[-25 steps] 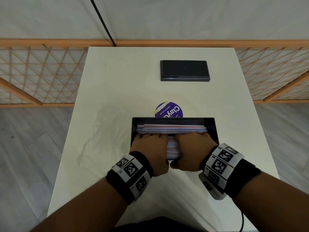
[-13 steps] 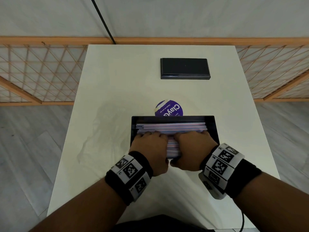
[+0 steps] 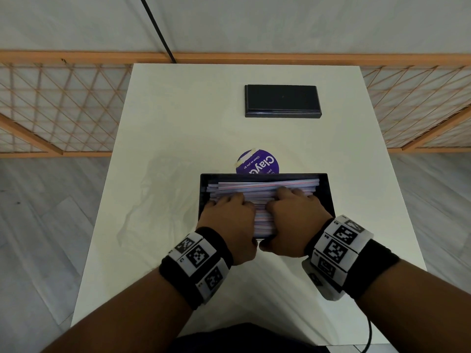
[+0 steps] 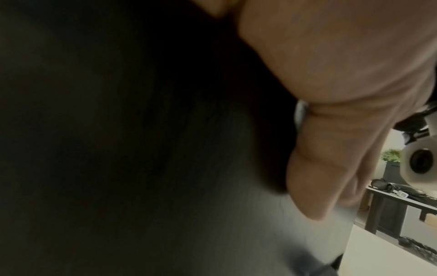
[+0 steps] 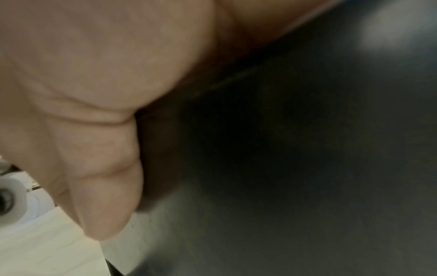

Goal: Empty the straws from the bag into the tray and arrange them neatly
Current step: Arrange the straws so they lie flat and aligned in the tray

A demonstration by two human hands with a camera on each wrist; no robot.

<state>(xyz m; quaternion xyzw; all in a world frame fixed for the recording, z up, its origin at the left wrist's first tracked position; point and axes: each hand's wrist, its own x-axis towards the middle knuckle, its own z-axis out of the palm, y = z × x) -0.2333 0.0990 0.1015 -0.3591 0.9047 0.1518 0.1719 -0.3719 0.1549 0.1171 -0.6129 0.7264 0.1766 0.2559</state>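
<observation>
A black tray [image 3: 329, 193] sits in the middle of the white table, filled with a pile of pink and blue striped straws [image 3: 262, 186] lying left to right. My left hand [image 3: 229, 215] and right hand [image 3: 295, 212] lie side by side on the pile, fingers stretched over the straws and pressing down. Both thumbs reach down over the tray's near wall. The left wrist view shows my left thumb [image 4: 314, 177] against the dark tray wall [image 4: 118, 130]. My right thumb [image 5: 104, 196] lies the same way. The clear empty bag [image 3: 158, 194] lies flat left of the tray.
A purple round lid [image 3: 257, 163] lies just behind the tray, partly hidden by it. A black rectangular box [image 3: 282, 100] sits near the table's far edge. An orange lattice fence [image 3: 63, 105] runs behind the table, along the wall.
My fingers have uncurled and slid further forward over the straws, the right hand farthest. The top straws at the far side now lie slightly askew.
</observation>
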